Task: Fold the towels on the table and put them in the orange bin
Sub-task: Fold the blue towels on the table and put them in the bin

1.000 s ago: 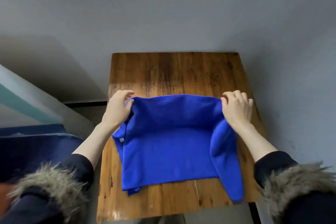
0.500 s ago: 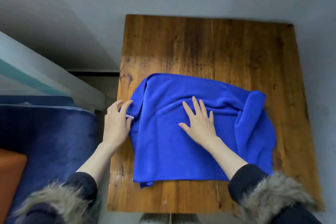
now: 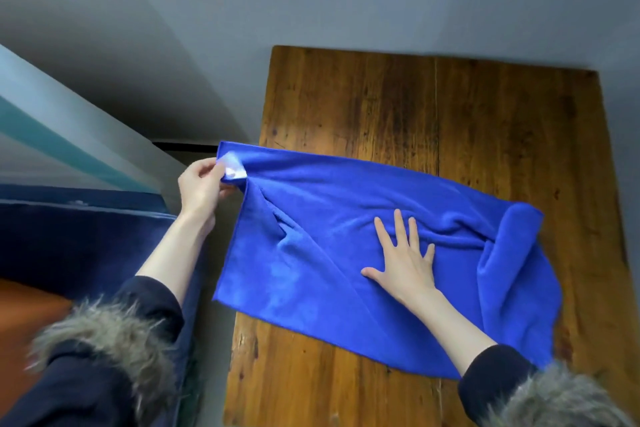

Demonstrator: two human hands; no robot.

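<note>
The blue towel (image 3: 346, 236) lies half-folded on the bench (image 3: 415, 114), its left corner pinched in the left hand (image 3: 201, 184) past the edge. The right hand (image 3: 403, 260) presses flat, fingers spread; pulling too hard could drag the fold askew or off the bench

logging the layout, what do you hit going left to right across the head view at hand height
sofa → left hand, pinching the towel corner → towel → right hand, flat on the towel → rolled towel end → bare table
</note>
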